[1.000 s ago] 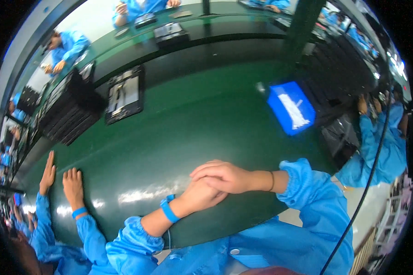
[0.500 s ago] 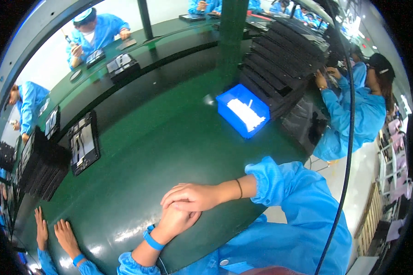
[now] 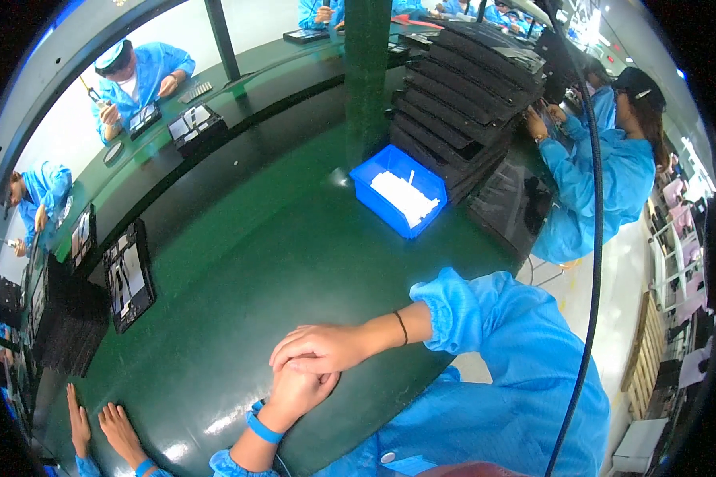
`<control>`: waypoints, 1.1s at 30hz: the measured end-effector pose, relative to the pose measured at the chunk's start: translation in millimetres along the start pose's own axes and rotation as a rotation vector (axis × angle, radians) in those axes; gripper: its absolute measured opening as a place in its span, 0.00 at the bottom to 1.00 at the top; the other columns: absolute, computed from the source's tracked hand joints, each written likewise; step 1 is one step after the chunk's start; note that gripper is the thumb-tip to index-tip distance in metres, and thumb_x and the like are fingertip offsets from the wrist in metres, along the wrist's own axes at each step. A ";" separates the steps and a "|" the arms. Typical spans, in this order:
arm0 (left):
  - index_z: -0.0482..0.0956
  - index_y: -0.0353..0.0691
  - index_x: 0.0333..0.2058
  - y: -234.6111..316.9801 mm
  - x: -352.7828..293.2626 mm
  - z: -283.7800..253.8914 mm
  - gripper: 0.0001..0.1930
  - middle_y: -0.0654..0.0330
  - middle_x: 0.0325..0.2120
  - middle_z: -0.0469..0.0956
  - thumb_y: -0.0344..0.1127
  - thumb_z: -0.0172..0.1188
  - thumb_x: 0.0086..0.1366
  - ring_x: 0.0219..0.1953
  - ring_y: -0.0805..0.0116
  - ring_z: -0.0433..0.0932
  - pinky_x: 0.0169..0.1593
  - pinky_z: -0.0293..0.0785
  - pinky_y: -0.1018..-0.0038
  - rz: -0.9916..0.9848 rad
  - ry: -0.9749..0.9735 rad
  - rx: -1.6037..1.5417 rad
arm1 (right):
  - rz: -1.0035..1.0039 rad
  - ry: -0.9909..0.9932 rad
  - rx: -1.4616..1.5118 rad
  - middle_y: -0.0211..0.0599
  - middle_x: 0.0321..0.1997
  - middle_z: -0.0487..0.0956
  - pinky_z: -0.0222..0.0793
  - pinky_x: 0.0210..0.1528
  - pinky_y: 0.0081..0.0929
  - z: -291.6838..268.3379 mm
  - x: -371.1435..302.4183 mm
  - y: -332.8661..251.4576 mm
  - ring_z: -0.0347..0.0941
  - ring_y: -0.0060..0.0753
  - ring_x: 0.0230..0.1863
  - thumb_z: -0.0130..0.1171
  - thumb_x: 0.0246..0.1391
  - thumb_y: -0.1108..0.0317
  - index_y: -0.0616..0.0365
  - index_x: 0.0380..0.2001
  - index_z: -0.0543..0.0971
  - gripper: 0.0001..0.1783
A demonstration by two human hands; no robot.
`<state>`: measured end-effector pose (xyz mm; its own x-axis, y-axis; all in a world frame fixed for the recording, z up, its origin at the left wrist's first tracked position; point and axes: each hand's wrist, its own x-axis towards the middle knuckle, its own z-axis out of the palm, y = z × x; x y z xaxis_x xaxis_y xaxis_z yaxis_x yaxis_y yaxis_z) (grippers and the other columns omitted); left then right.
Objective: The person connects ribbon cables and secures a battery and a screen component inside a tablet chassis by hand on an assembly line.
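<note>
My right hand [image 3: 322, 347] lies over my left hand [image 3: 296, 389], its fingers wrapped across the back of it. Beneath it, my left hand rests near the table's front edge with its fingers curled in, partly covered; no object shows in it. A blue band with a thin cord circles my left wrist, and a dark thin band is on the right one. Both forearms come out of blue sleeves. The green table [image 3: 239, 278] lies under them. Beyond my hands stands a blue bin [image 3: 386, 215] holding white strips.
Black trays [image 3: 461, 103] are stacked behind the bin. An opened tablet-like device [image 3: 129, 274] lies at left beside a black stack [image 3: 68, 326]. Another person's hands [image 3: 119, 433] rest at lower left. A black cable [image 3: 595, 238] hangs at right; a co-worker [image 3: 605, 175] sits beyond it.
The whole view has shifted a little, so the bin and tray stack appear farther left. My hands stay clasped in the same pose.
</note>
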<state>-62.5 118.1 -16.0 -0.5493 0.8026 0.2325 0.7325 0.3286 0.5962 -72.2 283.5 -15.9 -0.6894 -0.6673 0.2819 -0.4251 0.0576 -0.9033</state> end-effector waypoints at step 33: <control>0.81 0.36 0.28 -0.1 7.0 1.8 0.08 0.54 0.22 0.78 0.33 0.67 0.50 0.27 0.54 0.79 0.31 0.74 0.62 0.067 0.058 0.018 | -0.039 0.018 -0.027 0.45 0.53 0.77 0.62 0.60 0.41 -5.0 -2.7 1.0 0.71 0.45 0.56 0.49 0.62 0.66 0.62 0.46 0.77 0.15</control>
<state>-65.8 124.6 -15.8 -0.5209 0.7931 0.3156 0.7749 0.2844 0.5644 -73.6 289.0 -16.0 -0.6823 -0.6560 0.3227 -0.4674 0.0520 -0.8825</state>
